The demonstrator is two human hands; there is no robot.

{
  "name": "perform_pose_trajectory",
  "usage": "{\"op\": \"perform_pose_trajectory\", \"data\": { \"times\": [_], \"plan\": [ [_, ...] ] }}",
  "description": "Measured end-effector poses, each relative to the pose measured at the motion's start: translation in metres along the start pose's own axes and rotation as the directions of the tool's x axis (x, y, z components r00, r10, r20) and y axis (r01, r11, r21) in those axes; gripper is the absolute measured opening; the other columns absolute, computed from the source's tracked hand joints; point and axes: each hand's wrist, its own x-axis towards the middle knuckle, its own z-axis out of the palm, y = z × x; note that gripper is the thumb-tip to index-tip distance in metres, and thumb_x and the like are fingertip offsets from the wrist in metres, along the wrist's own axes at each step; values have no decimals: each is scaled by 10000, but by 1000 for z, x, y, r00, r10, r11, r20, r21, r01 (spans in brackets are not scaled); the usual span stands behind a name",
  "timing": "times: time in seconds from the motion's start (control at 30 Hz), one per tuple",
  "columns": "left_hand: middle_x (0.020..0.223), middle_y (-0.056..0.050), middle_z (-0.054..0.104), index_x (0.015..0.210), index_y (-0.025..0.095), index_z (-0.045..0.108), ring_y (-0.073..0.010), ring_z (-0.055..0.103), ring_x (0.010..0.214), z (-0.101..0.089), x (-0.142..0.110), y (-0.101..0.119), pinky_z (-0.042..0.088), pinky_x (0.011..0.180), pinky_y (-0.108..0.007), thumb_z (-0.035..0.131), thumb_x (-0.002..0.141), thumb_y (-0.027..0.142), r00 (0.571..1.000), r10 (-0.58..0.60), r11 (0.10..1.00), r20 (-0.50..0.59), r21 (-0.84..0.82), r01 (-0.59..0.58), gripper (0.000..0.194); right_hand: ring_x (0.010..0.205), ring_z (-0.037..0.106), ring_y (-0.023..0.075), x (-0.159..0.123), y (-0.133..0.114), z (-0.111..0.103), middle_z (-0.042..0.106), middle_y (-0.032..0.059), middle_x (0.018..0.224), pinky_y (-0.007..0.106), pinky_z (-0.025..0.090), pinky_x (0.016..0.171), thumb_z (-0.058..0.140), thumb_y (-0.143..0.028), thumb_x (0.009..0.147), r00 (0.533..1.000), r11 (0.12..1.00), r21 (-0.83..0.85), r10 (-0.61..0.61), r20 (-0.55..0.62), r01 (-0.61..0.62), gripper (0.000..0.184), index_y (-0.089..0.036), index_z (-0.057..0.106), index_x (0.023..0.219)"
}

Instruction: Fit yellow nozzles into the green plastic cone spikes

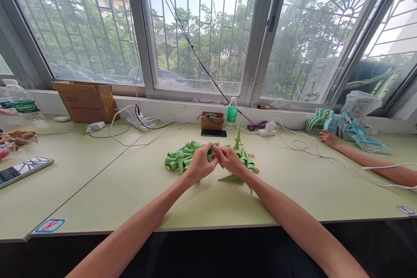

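Observation:
My left hand (202, 160) and my right hand (227, 158) meet above the middle of the table. The left fingers curl around a green tube-shaped plastic piece (210, 153), partly hidden by the fingers. My right fingertips pinch at its right side; what exactly lies between them is hidden. Left of and behind my hands lies a pile of green plastic pieces (180, 158), with small yellow bits under it. To the right are more green pieces (250, 164) with yellow parts, one pointed green piece (238, 135) standing upright among them.
A black phone (213, 133), a small brown box (212, 120) and a green-labelled bottle (232, 113) stand behind the pile. White cables and a power strip (140, 124) run along the back. At right, another person's hand (329, 138) touches green hangers (321, 120).

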Motion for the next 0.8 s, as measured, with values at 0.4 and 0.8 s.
{"op": "perform_pose_trajectory", "data": {
  "times": [0.4, 0.8],
  "plan": [
    [597, 67, 448, 794, 186, 488, -57, 347, 456, -1, 0, 0, 291, 485, -195, 514, 786, 270, 1000, 18, 1000, 15, -10, -18, 88, 442, 393, 97, 1, 1, 3, 406, -26, 438, 231, 309, 484, 261, -592, 951, 1000, 1000, -8, 7, -30, -7, 584, -196, 404, 547],
    [581, 67, 485, 823, 187, 527, -53, 335, 428, -1, 2, 2, 297, 482, -193, 509, 796, 278, 999, -16, 1000, -28, -6, 16, 97, 474, 387, 96, 1, 2, 3, 435, -39, 494, 223, 304, 485, 351, -558, 942, 996, 999, -26, 27, -87, -29, 465, -205, 392, 642]
  ]
}}
